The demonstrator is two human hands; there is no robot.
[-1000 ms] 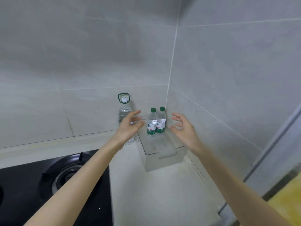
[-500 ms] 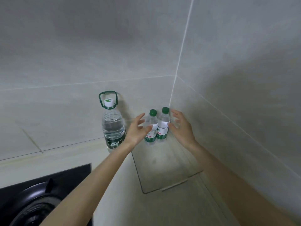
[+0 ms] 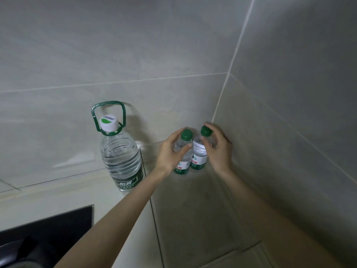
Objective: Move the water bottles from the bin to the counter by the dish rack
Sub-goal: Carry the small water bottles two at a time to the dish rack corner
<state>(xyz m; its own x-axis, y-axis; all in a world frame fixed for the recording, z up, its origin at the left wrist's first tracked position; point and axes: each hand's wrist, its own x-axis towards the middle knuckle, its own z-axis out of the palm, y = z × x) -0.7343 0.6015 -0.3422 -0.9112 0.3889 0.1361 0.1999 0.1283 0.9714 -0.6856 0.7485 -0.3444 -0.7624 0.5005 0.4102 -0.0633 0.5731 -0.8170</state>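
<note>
Walls of grey tile [image 3: 135, 55] meet in a corner above the pale stone surface [image 3: 125, 219], with a black hob [image 3: 48, 229] at its left. In that corner sits the clear plastic bin [image 3: 152, 206], a large clear green-handled water jug [image 3: 121, 157] just outside its left wall. At the bin's far end stand two green-capped clear bottles (upright, touching). The left hand [image 3: 170, 153] curls round the left small bottle [image 3: 183, 165] and the right hand [image 3: 220, 151] round the right small bottle [image 3: 199, 159], so a straight upward lift looks next.
</note>
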